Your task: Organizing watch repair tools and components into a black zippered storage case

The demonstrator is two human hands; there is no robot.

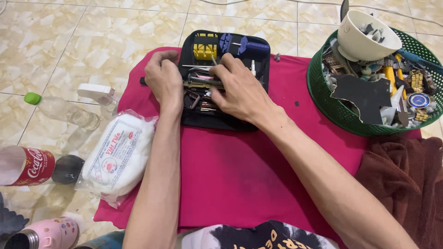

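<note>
Cream marbled floor tiles [92, 41] under magenta cloth [240, 175]; black tool case [221, 121] lying open at cloth's far edge; left hand [164, 78] curled over case's left rim, right hand [240, 92] pinching thin metal tool [214, 61], grip best kept light, neighbouring tools undisturbed.

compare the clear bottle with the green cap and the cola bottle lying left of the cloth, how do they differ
The clear bottle has a green cap and no label; the cola bottle wears a red label and holds a dark liquid. The clear one lies farther from the person, the cola one nearer. Both lie on their sides on the tiled floor.
</note>
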